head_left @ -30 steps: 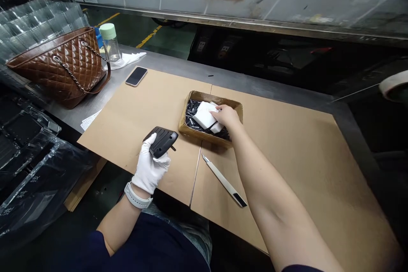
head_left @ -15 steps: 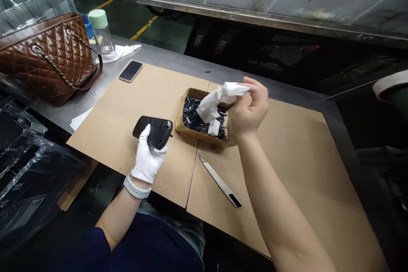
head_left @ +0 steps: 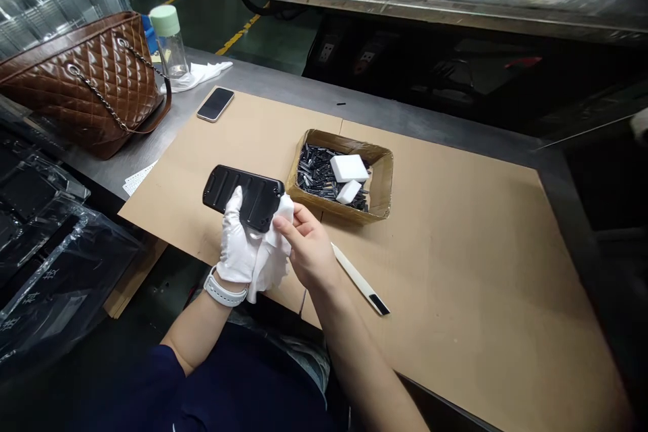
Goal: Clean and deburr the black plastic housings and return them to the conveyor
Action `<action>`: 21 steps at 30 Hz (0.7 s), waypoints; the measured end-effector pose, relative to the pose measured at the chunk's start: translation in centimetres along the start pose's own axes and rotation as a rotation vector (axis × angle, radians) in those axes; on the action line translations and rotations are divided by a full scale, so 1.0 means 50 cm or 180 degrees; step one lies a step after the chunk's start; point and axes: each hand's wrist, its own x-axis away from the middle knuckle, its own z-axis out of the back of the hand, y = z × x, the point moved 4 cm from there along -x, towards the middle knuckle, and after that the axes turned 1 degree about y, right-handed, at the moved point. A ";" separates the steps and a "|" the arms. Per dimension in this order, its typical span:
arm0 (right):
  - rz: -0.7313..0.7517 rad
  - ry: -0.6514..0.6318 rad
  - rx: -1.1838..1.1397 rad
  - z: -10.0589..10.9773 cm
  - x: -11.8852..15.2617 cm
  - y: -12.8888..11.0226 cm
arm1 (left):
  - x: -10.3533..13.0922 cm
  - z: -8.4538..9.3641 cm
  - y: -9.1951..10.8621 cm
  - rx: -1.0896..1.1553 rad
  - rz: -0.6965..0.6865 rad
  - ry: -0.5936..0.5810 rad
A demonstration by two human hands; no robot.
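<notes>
My left hand (head_left: 237, 246), in a white glove, grips a black ribbed plastic part (head_left: 243, 196) with the thumb on its face. Bare, my right hand (head_left: 308, 239) pinches a white cloth (head_left: 273, 250) against the part's right end. The cloth hangs down beside the gloved palm. Just beyond my right hand stands an open cardboard box (head_left: 339, 209) of small black pieces (head_left: 316, 172), with two white blocks (head_left: 349, 167) lying on top. A knife with a pale handle (head_left: 357, 275) lies to the right of my right hand, its blade end hidden.
Cardboard sheets (head_left: 455, 250) cover the metal table. A phone (head_left: 215, 104) lies at their far left corner. Behind it are a green-capped bottle (head_left: 172, 47) and a brown quilted bag (head_left: 96, 81). Plastic-wrapped black parts (head_left: 40, 270) are at the left.
My right hand has come down and left from above the box, bringing the cloth to the black part. A white block it held now lies in the box.
</notes>
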 end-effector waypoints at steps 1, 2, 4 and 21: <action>-0.0045 0.0026 -0.0067 -0.002 0.002 -0.001 | 0.005 -0.001 -0.004 0.0071 0.0076 -0.0059; -0.0070 0.0057 -0.0153 -0.004 0.004 -0.001 | 0.008 0.000 -0.007 0.0133 0.0075 -0.0064; -0.0084 0.0105 -0.0314 -0.012 0.006 0.004 | 0.013 0.011 -0.007 0.0191 -0.0127 0.0100; -0.0317 0.0224 -0.0739 -0.041 0.028 0.026 | 0.040 0.011 0.003 0.0366 -0.0040 0.0344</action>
